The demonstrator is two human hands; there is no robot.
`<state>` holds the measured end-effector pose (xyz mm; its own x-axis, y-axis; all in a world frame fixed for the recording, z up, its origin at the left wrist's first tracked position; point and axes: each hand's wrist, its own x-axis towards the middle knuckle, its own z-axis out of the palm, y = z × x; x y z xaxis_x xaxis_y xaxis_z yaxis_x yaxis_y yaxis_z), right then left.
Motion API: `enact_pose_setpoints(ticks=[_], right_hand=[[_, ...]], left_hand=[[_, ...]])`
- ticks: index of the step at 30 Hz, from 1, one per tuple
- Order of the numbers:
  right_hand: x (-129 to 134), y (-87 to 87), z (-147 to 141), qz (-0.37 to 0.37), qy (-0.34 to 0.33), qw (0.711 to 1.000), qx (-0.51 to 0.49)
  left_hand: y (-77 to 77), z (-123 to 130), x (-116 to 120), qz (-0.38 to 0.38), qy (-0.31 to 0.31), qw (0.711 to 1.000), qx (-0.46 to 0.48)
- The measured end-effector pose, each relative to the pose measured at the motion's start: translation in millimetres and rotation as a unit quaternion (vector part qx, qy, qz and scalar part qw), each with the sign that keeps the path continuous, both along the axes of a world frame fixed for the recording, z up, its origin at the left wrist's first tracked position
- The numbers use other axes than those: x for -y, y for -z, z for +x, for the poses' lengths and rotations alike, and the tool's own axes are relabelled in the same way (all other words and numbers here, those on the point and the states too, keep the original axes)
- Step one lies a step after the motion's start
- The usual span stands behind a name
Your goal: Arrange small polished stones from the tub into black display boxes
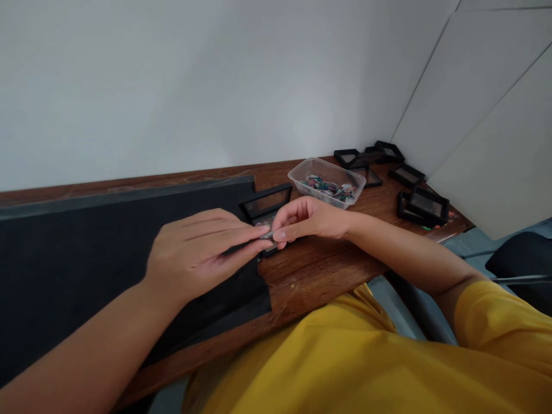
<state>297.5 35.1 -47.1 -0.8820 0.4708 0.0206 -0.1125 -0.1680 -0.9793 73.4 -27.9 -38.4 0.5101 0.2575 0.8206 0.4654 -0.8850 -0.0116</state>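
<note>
My left hand (207,247) reaches in from the lower left, its fingertips closed on a small greyish piece (268,235). From the right, my right hand (304,220) pinches the same piece between thumb and fingers, so both hands meet there. Fingers cover most of it, and its kind cannot be made out. Right behind and below the hands is an open black-edged frame case (266,200) with clear panes, its lid tilted up. The case lies at the right end of a black mat (86,259).
A clear plastic tub (360,192) of small colourful pieces (330,187) stands behind my right hand. Several black frame cases (429,206) lie at the wooden table's (310,276) right end. A white wall (194,86) rises behind the table. A dark chair (524,264) is at the right.
</note>
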Motion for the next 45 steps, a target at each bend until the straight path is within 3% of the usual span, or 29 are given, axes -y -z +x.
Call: enact_pose_setpoints(ticks=[19,31,39,45], right_hand=[[2.8,-1.8,0.7,-0.022,-0.007,1.0,-0.003],[0.1,-5.7,1.0,-0.018,0.017,0.999,0.02],[-1.4,-0.3,-1.5,0.041,0.061,0.997,-0.001],[-1.7,-8.5,2.4,0.094,0.085,0.99,-0.07]], left_hand=[[2.9,-4.1,-3.7,0.013,-0.011,0.999,-0.051],[1.1,-4.5,-1.4,-0.043,-0.017,0.999,-0.025],[1.6,-9.9,-5.4,-0.046,-0.055,0.996,-0.047],[1.9,-11.3,-5.6,-0.06,-0.056,0.995,-0.049]])
